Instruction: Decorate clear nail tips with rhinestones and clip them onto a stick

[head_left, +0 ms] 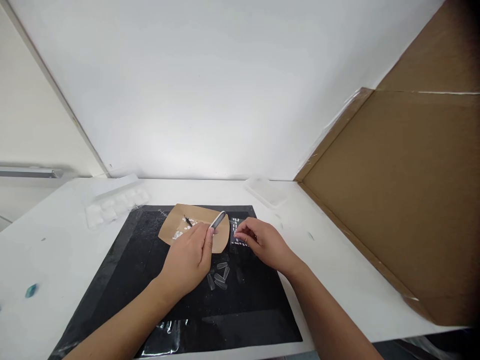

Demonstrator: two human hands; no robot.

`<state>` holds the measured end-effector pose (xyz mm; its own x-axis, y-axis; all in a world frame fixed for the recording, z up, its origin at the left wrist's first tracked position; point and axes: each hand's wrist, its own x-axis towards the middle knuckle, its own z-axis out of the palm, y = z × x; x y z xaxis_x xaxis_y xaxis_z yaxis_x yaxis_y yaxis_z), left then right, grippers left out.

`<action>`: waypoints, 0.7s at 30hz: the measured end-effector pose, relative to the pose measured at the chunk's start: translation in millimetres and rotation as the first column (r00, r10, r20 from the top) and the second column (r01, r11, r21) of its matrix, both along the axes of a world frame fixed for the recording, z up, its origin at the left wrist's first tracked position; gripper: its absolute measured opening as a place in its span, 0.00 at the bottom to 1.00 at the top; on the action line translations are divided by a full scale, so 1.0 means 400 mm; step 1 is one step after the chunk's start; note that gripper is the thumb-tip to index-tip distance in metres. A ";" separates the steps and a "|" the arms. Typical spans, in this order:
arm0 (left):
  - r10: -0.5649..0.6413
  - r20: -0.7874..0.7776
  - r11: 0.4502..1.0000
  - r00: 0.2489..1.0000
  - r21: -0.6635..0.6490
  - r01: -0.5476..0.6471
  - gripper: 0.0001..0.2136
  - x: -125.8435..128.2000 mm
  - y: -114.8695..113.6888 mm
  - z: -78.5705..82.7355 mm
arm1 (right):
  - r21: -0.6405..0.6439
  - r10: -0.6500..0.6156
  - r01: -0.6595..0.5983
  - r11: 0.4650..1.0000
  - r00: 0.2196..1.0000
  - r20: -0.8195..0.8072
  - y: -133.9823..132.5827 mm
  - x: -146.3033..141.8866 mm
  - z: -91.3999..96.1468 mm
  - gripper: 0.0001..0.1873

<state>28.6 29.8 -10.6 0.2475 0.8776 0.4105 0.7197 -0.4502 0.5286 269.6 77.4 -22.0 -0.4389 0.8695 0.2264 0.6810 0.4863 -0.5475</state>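
1. Pinching the grey strip (pixel 218 220) by its lower end, thumb against curled fingers, my left hand (pixel 189 257) holds it tilted above the right part of the brown paper tray (pixel 221 242).
2. My right hand (pixel 268 245) has its thumb and forefinger tips nearly together at the dark card (pixel 233 238); I cannot tell whether anything tiny sits between them.
3. With so little of the strip gripped, a slackened thumb could let it slide, I'd judge, into the tray or onto the card.
4. If the white pieces (pixel 235 221) on that card are only lightly fixed, a brush of my right fingertips could push them out of their rows.
5. In the tray lie loose white bits (pixel 177 234) and a slim dark thing (pixel 187 221); the paper looks light, so a nudge from my left knuckles might spill them.
6. Clear tapered pieces (pixel 221 285) lie on the black mat (pixel 150 260) just beside my left hand; a dropped wrist could scatter them.
7. The mat, glossy and creased near me, covers part of the white table (pixel 330 255).
8. Farther out: a clear compartment tray (pixel 108 212), a clear shallow box (pixel 266 192), a teal object (pixel 31 290), the white wall (pixel 225 100) and, rightward, folded cardboard (pixel 405 190).
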 end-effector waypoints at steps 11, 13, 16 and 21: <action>-0.003 -0.010 1.000 1.000 -0.014 0.003 0.15 0.000 0.005 -0.005 | 0.008 0.163 -0.163 0.987 0.985 -0.052 -0.011 0.000 0.016 0.14; 0.004 -0.010 1.000 1.000 -0.014 -0.004 0.15 0.000 0.005 -0.004 | -0.012 0.182 -0.183 0.983 0.982 -0.054 -0.016 -0.002 0.023 0.16; 0.020 -0.007 1.000 1.000 -0.007 -0.020 0.15 0.003 0.001 -0.002 | -0.068 0.223 -0.226 0.972 0.973 -0.054 -0.030 -0.009 0.033 0.19; 0.074 0.007 0.997 0.997 0.015 -0.074 0.15 0.002 0.000 -0.003 | -0.147 0.265 -0.265 0.953 0.964 -0.027 -0.066 -0.039 0.040 0.19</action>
